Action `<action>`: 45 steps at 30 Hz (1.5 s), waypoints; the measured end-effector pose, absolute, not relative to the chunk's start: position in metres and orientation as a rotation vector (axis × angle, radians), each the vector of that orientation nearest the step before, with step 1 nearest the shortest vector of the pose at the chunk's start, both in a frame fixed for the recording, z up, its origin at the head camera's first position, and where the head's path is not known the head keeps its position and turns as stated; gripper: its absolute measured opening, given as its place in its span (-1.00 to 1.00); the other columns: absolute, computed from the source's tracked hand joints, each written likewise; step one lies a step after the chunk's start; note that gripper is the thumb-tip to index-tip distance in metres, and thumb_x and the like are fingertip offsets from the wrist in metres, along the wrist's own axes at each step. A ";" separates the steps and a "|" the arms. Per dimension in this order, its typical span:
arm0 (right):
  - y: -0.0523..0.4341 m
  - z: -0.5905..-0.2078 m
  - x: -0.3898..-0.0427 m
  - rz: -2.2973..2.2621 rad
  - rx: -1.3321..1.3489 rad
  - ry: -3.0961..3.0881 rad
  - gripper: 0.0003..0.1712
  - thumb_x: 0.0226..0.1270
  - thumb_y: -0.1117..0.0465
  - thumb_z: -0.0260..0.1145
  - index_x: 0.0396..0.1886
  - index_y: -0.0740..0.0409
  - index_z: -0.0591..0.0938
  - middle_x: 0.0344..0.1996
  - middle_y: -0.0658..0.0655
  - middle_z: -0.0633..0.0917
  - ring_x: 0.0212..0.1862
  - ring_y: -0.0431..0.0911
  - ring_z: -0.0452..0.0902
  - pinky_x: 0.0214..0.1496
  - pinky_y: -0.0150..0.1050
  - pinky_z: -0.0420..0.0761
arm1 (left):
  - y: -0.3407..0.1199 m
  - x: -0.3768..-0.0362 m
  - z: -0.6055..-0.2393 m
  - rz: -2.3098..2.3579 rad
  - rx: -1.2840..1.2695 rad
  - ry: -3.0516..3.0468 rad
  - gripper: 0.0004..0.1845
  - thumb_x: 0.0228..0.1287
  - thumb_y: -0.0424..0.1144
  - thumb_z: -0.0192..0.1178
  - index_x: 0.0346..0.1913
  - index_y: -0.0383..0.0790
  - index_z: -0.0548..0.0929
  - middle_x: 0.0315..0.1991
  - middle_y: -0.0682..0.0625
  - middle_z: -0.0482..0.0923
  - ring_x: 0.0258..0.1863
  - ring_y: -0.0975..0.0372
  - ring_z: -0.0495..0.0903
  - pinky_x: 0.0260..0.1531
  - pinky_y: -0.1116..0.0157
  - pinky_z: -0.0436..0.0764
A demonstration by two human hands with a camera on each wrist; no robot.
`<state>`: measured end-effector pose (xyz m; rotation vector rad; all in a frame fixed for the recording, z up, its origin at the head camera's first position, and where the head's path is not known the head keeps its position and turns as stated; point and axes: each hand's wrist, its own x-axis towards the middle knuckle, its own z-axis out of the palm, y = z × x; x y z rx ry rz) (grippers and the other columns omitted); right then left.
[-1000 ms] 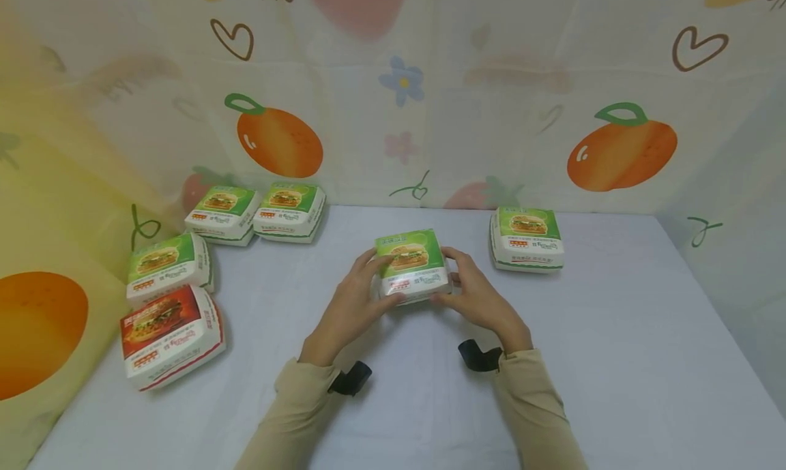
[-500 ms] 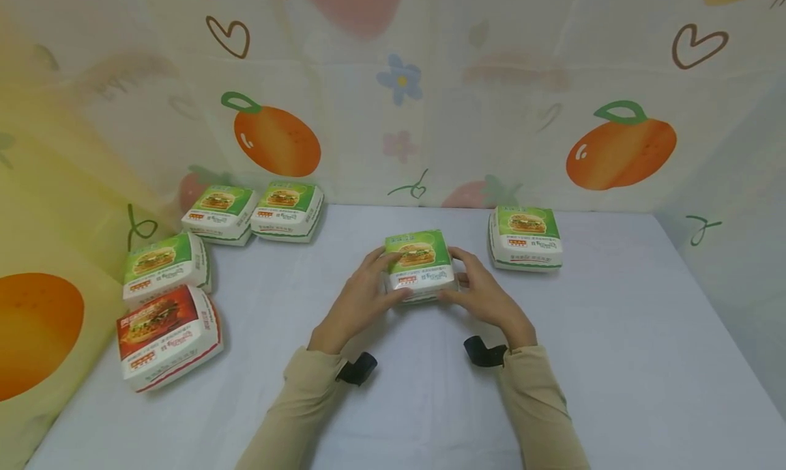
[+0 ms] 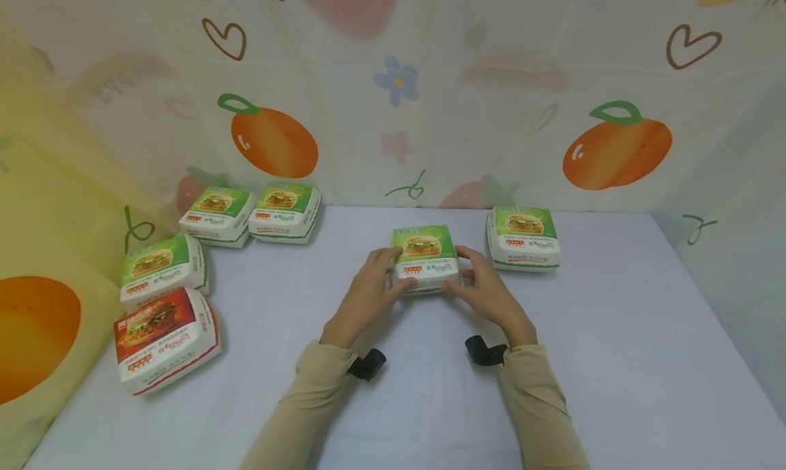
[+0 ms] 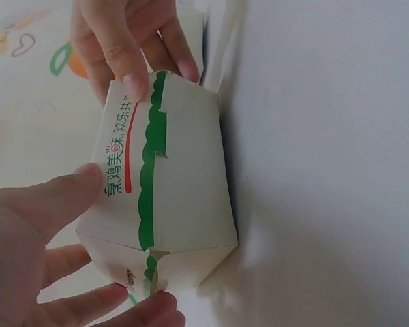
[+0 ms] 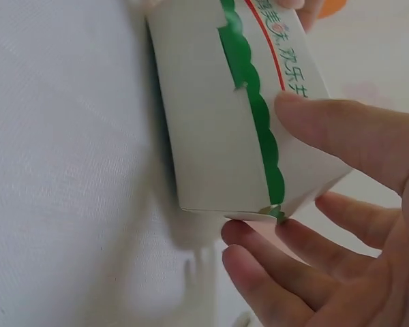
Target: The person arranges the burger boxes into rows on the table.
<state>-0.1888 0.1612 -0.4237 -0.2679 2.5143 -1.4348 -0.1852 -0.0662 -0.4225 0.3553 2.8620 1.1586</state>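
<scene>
A burger box (image 3: 426,248) with a green lid and a burger picture is held between both hands at the middle of the table. My left hand (image 3: 367,294) grips its left side, thumb on the near face. On the right side, my right hand (image 3: 493,294) grips it the same way. The left wrist view shows the box's white near side (image 4: 187,177) with a scalloped green band and red line, the left fingers curled around the corner. In the right wrist view, the right thumb (image 5: 327,122) presses the near face while fingertips touch the end.
Another green burger box (image 3: 524,238) stands at the back right. Two green boxes (image 3: 285,213) sit at the back left, with a third green box (image 3: 164,269) and a red burger box (image 3: 166,340) nearer. A printed cloth (image 3: 344,115) hangs behind the white table (image 3: 626,361).
Both hands have shifted the held green burger box to the right and slightly away, and its slant has straightened. The other boxes have stayed in place on the table.
</scene>
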 end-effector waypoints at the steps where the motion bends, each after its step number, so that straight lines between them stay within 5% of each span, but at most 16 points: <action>1: 0.161 -0.424 -0.189 -1.432 -0.253 2.528 -0.11 0.35 0.16 0.36 0.53 0.23 0.12 0.51 0.35 0.17 0.37 0.33 0.36 0.40 0.13 0.41 | -0.066 -0.186 -0.423 1.162 0.359 2.859 -0.26 0.29 -0.02 0.33 0.44 -0.19 0.33 0.41 -0.17 0.32 0.35 0.02 0.42 0.32 0.02 0.46; 14: 0.161 -0.428 -0.195 -1.464 -0.111 2.649 -0.21 0.37 0.15 0.34 0.49 0.23 0.23 0.48 0.31 0.26 0.37 0.27 0.40 0.36 0.09 0.47 | -0.061 -0.204 -0.431 1.166 0.510 2.885 -0.28 0.31 -0.16 0.31 0.47 -0.24 0.30 0.46 -0.21 0.28 0.46 -0.02 0.29 0.45 0.04 0.30; 45: 0.163 -0.434 -0.196 -1.520 -0.113 2.591 0.04 0.36 0.13 0.35 0.60 0.21 -0.10 0.59 0.30 -0.03 0.54 0.26 0.06 0.47 0.08 0.32 | -0.036 -0.236 -0.442 1.214 0.500 2.955 -0.41 0.37 -0.29 0.24 0.42 -0.23 0.37 0.42 -0.22 0.34 0.45 -0.02 0.31 0.44 0.07 0.32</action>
